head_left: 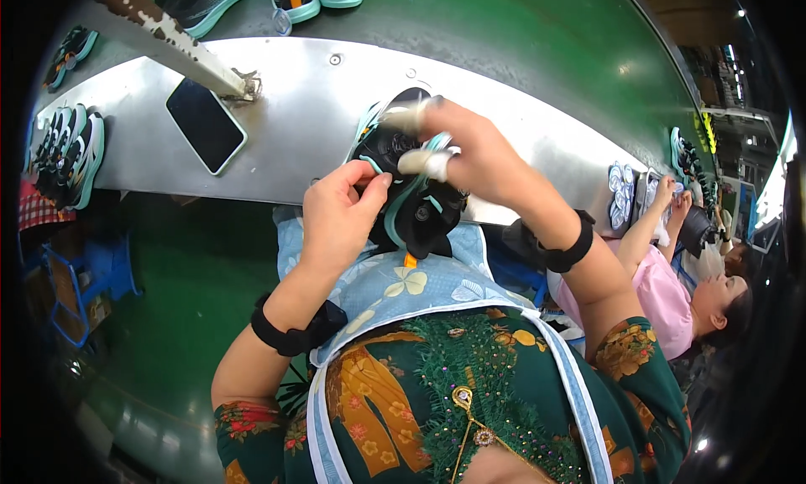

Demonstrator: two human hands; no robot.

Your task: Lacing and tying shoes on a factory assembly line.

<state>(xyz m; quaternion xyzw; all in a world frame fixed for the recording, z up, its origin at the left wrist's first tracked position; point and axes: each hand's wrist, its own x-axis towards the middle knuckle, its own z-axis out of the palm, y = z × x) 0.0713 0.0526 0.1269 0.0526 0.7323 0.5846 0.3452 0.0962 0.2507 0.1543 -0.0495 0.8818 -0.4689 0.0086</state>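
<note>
Black sneakers [421,218] with teal trim and an orange tab lie at the metal bench's near edge, reaching over my apron; their overlap hides how many there are. At their left side is my left hand [340,211], thumb and forefinger pinched together by the laced part. What lies between those fingertips is hidden. Above the laces hovers my right hand [478,152], with pale covers on its fingers. Motion smears its fingertips, so I cannot tell whether they grip anything.
A phone [206,125] lies on the steel bench [290,73], beside a worn metal post [180,52]. Several sneakers [71,156] stand at the left end, and more [206,4] on the green surface beyond. At right, a person in pink [659,291] handles other shoes.
</note>
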